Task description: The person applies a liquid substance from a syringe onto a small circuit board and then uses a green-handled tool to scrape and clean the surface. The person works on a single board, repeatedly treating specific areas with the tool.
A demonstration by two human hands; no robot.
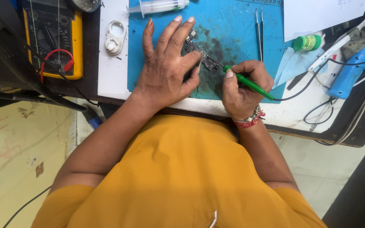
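Head view: L hand (165, 67) flat, fingers spread, pins circuit board (202, 55) on blue mat (233, 29); R hand (242, 86) grips green soldering iron (248, 83), tip at board.

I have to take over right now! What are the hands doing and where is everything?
Left hand: flat on the blue mat, thumb and fingers pinning the small circuit board.
Right hand: gripping the green soldering iron, tip at the board's right end.
Nearby: tweezers on the mat, syringe at its top edge, yellow multimeter far left.
Progress on the board is too small to judge.
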